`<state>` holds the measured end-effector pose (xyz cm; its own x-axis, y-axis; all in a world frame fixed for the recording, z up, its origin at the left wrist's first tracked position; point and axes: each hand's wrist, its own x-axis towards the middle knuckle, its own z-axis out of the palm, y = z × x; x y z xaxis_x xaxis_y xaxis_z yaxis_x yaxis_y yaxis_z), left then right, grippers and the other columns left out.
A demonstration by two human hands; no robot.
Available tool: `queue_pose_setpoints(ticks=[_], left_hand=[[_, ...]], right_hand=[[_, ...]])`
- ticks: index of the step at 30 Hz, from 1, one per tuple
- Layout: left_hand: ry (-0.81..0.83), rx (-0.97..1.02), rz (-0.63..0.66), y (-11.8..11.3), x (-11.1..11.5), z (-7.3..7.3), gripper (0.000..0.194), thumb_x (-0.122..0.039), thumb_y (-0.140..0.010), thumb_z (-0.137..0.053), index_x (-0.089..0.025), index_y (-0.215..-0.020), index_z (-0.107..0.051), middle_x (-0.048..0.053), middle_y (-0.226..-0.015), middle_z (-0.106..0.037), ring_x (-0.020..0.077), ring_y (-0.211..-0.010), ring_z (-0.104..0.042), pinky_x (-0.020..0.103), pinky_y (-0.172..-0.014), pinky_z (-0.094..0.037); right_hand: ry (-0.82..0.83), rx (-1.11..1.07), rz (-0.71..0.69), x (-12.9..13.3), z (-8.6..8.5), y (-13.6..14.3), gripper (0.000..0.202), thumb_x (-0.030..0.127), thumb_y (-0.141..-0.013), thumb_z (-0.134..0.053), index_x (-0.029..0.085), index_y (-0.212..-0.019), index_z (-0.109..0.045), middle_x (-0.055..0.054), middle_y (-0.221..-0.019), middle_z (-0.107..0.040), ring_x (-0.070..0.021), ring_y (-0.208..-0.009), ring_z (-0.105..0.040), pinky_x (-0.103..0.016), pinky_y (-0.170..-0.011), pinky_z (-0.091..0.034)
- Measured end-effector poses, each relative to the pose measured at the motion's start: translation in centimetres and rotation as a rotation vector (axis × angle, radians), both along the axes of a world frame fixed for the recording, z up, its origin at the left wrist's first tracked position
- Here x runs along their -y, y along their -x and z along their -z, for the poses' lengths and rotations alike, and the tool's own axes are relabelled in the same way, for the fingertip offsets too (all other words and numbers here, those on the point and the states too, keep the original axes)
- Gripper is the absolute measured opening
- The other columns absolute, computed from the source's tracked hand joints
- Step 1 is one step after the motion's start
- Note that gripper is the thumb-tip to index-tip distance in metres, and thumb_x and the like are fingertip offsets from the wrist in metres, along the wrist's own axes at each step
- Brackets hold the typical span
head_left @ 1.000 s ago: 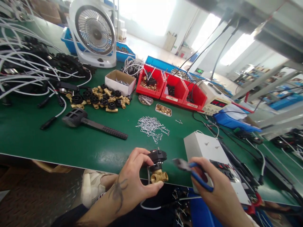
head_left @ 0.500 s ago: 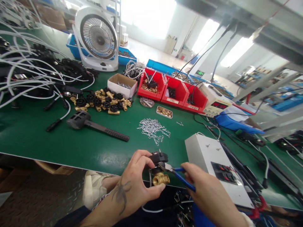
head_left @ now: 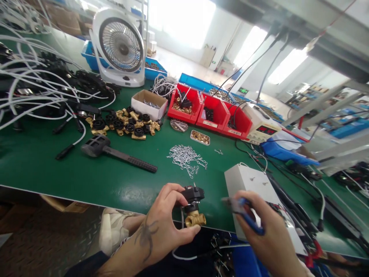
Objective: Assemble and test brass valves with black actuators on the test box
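Near the table's front edge, my left hand (head_left: 165,221) grips a brass valve (head_left: 196,219) topped by a black plastic actuator (head_left: 194,193), thumb below and fingers on the black part. A white cable runs down from it behind my hand. My right hand (head_left: 262,227) is wrapped around blue-handled pliers (head_left: 250,219), held to the right of the valve and apart from it. The pliers' jaws are blurred by motion. Beyond my hands lies a pile of wire spring clips (head_left: 184,156) on the green table (head_left: 123,188).
A rubber mallet (head_left: 118,154) lies at left, with brass valve bodies (head_left: 123,123) behind it and tangled white cables farther left. Red bins (head_left: 211,111), a white carton (head_left: 150,105) and a fan (head_left: 122,46) stand behind. A grey switch box (head_left: 245,181) sits at right.
My right hand has drawn the pliers off the valve, moving right and slightly up. My left hand keeps the valve in nearly the same place.
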<state>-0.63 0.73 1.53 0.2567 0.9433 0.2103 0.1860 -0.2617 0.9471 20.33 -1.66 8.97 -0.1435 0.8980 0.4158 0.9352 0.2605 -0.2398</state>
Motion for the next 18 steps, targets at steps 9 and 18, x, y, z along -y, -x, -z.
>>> queue_pose_setpoints(ticks=[9, 18], left_hand=[[0.040, 0.010, -0.001, 0.27, 0.05, -0.19, 0.034, -0.015, -0.063, -0.075, -0.022, -0.086, -0.051, 0.006, -0.117, -0.053, 0.0253, -0.107, -0.058, 0.045, -0.093, -0.052], [0.016, 0.004, -0.002, 0.29, 0.16, 0.07, 0.034, -0.014, -0.063, -0.075, -0.022, -0.086, -0.051, 0.006, -0.117, -0.053, 0.0250, -0.107, -0.057, 0.044, -0.094, -0.050]], right_hand=[[0.194, 0.046, 0.030, -0.31, -0.56, -0.13, 0.017, 0.018, -0.084, -0.045, 0.023, -0.085, -0.061, -0.003, -0.071, -0.068, -0.0184, -0.058, -0.065, -0.026, -0.051, -0.048], [0.257, 0.108, -0.023, -0.01, -0.07, -0.02, 0.018, 0.015, -0.082, -0.044, 0.023, -0.085, -0.060, -0.002, -0.070, -0.067, -0.0183, -0.057, -0.065, -0.027, -0.051, -0.048]])
